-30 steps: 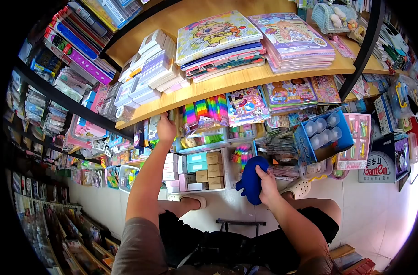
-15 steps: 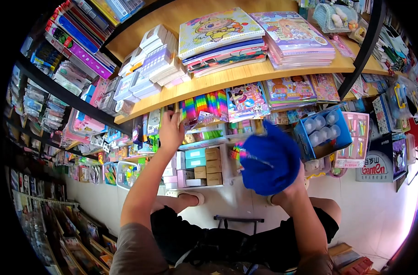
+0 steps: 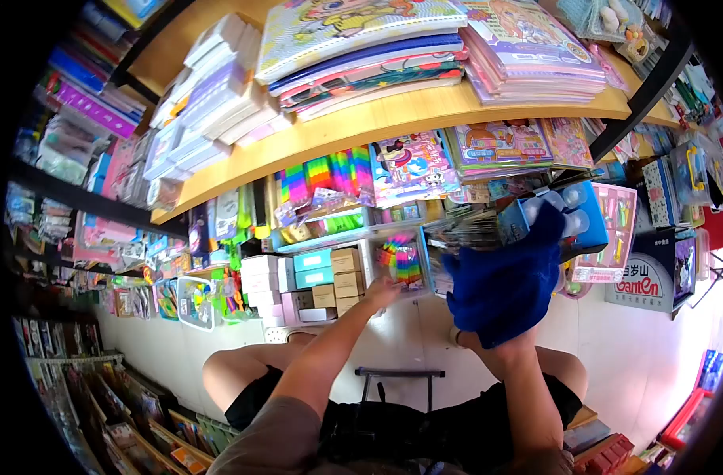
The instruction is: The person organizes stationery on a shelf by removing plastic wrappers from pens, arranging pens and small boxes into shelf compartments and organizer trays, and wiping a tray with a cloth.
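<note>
A dark blue cloth (image 3: 504, 285) hangs spread over my right hand (image 3: 510, 348), hiding its fingers; the cloth's upper end overlaps the blue box of clear-topped items (image 3: 587, 218). My left hand (image 3: 383, 294) is at the front of a clear bin with rainbow-coloured items (image 3: 401, 260). Its fingers are smeared by motion, and whether it touches the bin or holds anything is unclear. Left of that hand stand small brown boxes (image 3: 346, 273) and teal boxes (image 3: 313, 267).
Above runs a wooden shelf (image 3: 393, 111) with stacked notebooks (image 3: 369, 59) and white boxes (image 3: 219, 103). A black shelf post (image 3: 646, 91) slopes at the right. A Ganten carton (image 3: 643, 277) stands right. Below is a small folding stool (image 3: 399, 374).
My left hand has moved from beneath the shelf, down and right to the rainbow items' bin. The blue cloth has spread out and shifted right with my right hand. The view has moved nearer the shelf.
</note>
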`<state>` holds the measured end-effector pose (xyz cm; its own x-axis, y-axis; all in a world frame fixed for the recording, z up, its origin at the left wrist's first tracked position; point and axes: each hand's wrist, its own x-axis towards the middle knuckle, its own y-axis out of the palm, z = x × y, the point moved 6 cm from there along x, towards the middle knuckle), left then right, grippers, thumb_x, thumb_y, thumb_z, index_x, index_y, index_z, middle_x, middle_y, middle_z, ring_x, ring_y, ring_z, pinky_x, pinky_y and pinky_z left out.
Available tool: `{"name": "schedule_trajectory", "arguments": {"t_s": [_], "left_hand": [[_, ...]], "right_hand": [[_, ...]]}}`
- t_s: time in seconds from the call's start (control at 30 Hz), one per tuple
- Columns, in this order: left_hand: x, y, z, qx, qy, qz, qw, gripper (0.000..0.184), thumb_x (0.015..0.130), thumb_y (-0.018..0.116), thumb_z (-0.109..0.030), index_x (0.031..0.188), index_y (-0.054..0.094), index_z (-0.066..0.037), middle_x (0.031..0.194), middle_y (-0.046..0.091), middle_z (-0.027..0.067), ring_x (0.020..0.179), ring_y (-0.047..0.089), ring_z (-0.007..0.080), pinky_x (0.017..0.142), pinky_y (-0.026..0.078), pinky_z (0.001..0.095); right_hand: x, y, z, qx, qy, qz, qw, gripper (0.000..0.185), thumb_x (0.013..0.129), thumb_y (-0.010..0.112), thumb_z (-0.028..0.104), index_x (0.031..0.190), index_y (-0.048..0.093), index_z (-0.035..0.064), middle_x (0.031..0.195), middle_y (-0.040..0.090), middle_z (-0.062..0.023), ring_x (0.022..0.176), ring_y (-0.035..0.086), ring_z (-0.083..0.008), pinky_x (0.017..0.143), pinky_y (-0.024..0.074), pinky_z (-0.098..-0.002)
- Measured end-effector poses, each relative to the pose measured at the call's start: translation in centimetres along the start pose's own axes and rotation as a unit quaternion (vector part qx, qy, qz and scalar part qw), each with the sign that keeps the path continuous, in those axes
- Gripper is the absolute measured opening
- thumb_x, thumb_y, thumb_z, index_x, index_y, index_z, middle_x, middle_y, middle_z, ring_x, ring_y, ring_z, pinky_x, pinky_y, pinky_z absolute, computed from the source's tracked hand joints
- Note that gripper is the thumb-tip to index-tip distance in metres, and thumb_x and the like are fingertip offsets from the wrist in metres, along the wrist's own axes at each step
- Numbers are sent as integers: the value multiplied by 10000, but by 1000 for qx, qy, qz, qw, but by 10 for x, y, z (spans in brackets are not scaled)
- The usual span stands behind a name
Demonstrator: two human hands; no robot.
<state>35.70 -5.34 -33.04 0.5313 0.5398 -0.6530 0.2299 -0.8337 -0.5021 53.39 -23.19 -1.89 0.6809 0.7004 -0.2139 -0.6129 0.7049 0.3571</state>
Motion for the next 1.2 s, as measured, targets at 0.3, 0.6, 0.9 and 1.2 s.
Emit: {"name": "schedule_trajectory", "arguments": {"t_s": [0.3, 0.6, 0.9, 1.2], "left_hand": [[92, 51, 44, -287, -151, -180, 929, 864, 506, 822, -148, 1157, 277, 13, 1132, 468, 178, 1019, 497, 264, 827, 428, 357], [125, 65, 55, -466, -37, -262, 844, 759, 517, 814, -84, 1154, 409, -11, 1050, 543, 145, 953, 549, 253, 808, 443, 321], [81, 53, -24, -337, -93, -111, 930, 326, 584, 708, -147, 884, 625, -48, 656, 627, 87, 483, 577, 206, 459, 454, 303], [81, 19, -7, -198, 97, -316, 923, 244, 550, 732, -38, 774, 635, -31, 1059, 484, 153, 980, 507, 260, 783, 420, 336]], "right_hand": [[40, 21, 19, -740, -123, -34, 660, 461, 627, 658, 385, 1010, 532, 161, 898, 539, -109, 841, 516, -304, 708, 437, -375], [77, 44, 44, -698, -149, -168, 680, 242, 719, 606, 322, 754, 567, 86, 753, 555, -93, 735, 522, -286, 638, 408, -378], [67, 43, 8, -761, -38, 86, 642, 370, 653, 658, 366, 965, 573, 186, 965, 557, -72, 909, 495, -296, 785, 402, -358], [72, 46, 12, -695, -152, 5, 703, 175, 736, 568, 290, 826, 587, 141, 803, 570, -46, 757, 521, -274, 650, 375, -372]]}}
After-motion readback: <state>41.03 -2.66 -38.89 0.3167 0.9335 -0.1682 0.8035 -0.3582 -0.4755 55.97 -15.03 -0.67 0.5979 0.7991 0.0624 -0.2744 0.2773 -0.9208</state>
